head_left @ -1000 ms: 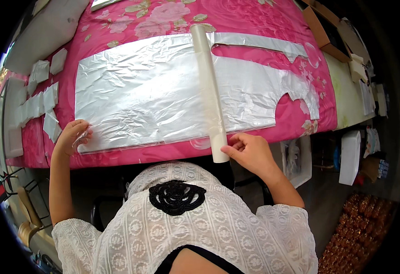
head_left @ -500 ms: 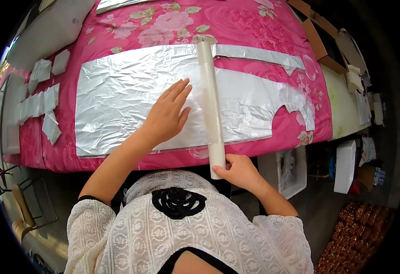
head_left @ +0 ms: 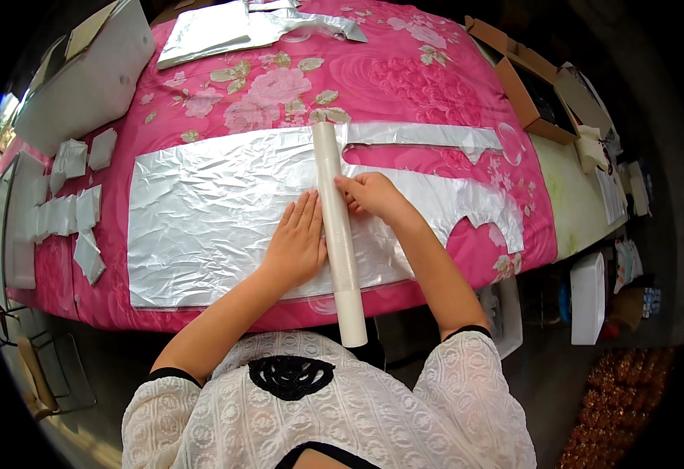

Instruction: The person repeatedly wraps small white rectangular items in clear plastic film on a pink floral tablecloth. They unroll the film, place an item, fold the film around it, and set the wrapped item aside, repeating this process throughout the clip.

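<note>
A long pale roll of clear film (head_left: 333, 227) lies across a crinkled silver sheet (head_left: 201, 211), its near end sticking out past the table's front edge. My left hand (head_left: 299, 238) rests flat on the silver sheet with fingers stretched, close against the left side of the roll. On the roll's other side is my right hand (head_left: 371, 195), fingers curled and pinched together at the roll's edge. What those fingertips hold, if anything, is too small to make out. Right of the roll, the silver sheet has a curved cutout and a narrow strip along its far side.
A pink floral cloth (head_left: 404, 66) covers the table. More folded silver sheets (head_left: 209, 35) lie at the far side. Small white packets (head_left: 64, 215) are scattered at left near a white foam box (head_left: 84, 78). An open cardboard box (head_left: 533, 94) stands at the far right.
My right hand has left the roll's near end and moved up to its middle, fingers now pinched. My left hand has come closer to the roll. The view has shifted, showing more of the table's far side.
</note>
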The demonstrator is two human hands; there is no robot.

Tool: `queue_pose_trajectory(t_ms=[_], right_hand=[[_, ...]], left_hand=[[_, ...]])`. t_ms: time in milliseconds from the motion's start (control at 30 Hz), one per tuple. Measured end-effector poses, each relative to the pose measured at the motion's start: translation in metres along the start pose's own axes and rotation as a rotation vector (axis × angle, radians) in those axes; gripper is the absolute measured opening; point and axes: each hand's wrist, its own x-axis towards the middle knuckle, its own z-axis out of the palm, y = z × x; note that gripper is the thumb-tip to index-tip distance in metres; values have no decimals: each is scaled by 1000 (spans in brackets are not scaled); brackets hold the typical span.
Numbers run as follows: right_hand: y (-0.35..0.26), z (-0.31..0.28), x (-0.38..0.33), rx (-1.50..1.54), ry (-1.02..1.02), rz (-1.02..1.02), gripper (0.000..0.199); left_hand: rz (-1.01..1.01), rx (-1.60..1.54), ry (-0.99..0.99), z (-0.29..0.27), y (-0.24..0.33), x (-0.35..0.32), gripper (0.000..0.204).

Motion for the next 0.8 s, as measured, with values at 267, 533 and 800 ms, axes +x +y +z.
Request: queue_pose_trajectory(t_ms=[267, 533, 800], right_hand=[[-4, -16, 78, 1281, 142, -46, 33], [4, -168, 36, 1548, 485, -440, 35], [-127, 79, 3, 206, 58, -604, 42]], left_hand=[[2, 16, 30, 2, -2, -3, 60], [7, -3, 58, 2, 0, -3, 60], [85, -54, 166, 10, -9, -5, 60]])
